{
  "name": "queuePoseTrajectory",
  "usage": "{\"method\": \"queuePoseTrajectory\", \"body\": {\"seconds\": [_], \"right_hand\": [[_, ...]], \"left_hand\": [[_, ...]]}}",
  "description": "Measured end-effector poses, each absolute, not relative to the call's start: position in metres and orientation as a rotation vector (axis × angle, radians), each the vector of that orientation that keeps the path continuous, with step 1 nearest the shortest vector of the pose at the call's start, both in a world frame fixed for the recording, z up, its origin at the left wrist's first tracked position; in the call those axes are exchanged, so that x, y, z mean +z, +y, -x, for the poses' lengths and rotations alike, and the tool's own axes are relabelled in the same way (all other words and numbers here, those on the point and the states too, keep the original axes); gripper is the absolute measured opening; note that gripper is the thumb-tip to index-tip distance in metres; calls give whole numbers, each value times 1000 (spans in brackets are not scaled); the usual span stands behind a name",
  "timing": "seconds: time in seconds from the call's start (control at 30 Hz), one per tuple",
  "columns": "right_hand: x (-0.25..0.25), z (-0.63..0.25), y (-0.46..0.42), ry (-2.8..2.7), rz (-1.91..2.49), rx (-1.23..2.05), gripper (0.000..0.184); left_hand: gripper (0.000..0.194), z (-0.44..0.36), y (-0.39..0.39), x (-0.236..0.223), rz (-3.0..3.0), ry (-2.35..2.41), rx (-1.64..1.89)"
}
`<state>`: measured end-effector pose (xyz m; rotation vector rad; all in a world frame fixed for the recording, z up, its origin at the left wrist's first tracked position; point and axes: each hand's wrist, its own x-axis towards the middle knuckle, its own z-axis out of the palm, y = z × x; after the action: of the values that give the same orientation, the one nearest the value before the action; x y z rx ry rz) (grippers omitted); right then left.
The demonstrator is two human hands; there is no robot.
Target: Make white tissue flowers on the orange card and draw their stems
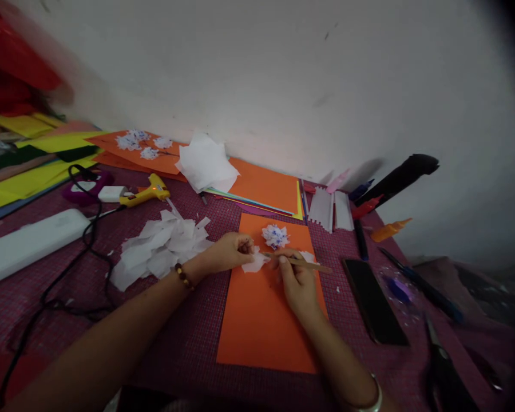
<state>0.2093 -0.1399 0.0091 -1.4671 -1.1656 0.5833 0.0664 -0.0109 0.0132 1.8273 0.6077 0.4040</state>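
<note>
Between the fingers of my left hand point(234, 252) is a small piece of white tissue paper point(253, 264), above an orange sheet point(270, 320). My right hand point(298, 280) grips a thin brown wooden stick point(311, 265), its left tip touching or very near the tissue piece. Just beyond my hands, a crumpled white flower with blue marks point(276, 236) sits on the orange sheet. Another bit of white paper point(308, 257) shows behind the right end of the stick. Left of my left hand lies a loose pile of cut white tissue pieces point(163, 246).
A yellow glue gun point(148, 193) lies at the left, near a black cable point(90, 246) and a white power strip point(34, 243). On the right are a phone point(373, 300), scissors point(444, 366) and an orange tube point(390, 230). An orange sheet with white flowers point(137, 150) lies by the wall.
</note>
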Motion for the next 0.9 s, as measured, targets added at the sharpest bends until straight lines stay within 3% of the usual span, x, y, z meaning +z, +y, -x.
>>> {"method": "queuePoseTrajectory", "body": {"seconds": [0.5,0.7,0.9], "right_hand": [[7,-204,-145,-1662,1603,328,18],[8,-203,-145,-1738,1627,227,18],[6,-202,-144,-1717,1709,284,19]], "left_hand": [[4,-71,-12,12,-1958,730,466],[17,-70,-4,2,-1883,741,544],[12,-69,-4,4,-1886,759,503]]}}
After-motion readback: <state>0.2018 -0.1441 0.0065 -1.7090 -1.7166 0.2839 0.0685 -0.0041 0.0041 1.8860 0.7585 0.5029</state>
